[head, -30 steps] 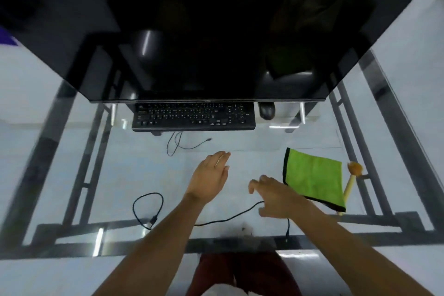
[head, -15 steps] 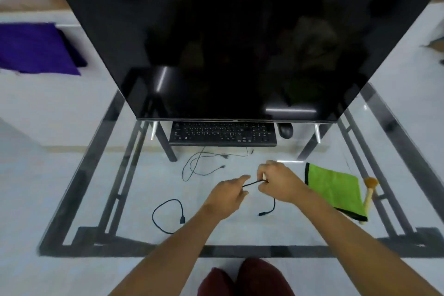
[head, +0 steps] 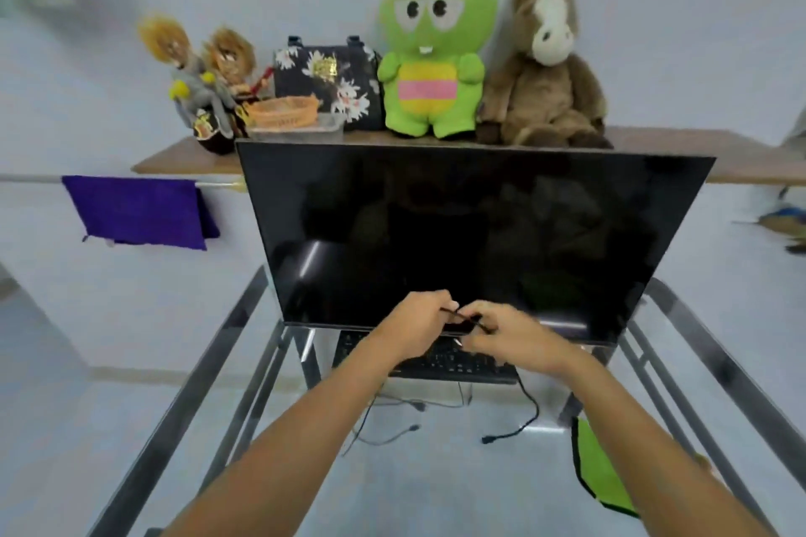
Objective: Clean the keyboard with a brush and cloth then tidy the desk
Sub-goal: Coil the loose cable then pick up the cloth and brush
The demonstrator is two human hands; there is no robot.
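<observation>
On the glass tabletop (head: 436, 493), near right corner: green cloth (head: 599, 471) with black edging, partly hidden by the right forearm. Toward the middle: loose black cables (head: 384, 436), ends free. Above these, both hands raised together: left hand (head: 418, 329) and right hand (head: 510, 338), fingers pinched on one thin black cable (head: 530, 410) that trails down to the glass. Behind the hands, at the far edge: black keyboard (head: 453, 362), under the lower edge of a dark monitor (head: 475, 231), screen off. Metal frame rails show through the glass. Beyond, left: purple cloth (head: 139, 211) hanging on a rail. Wooden shelf (head: 698, 161) against a pale wall, carrying two lion dolls (head: 205, 78), orange basket (head: 283, 111), floral bag (head: 327, 78), green plush (head: 432, 57), brown horse plush (head: 545, 65).
</observation>
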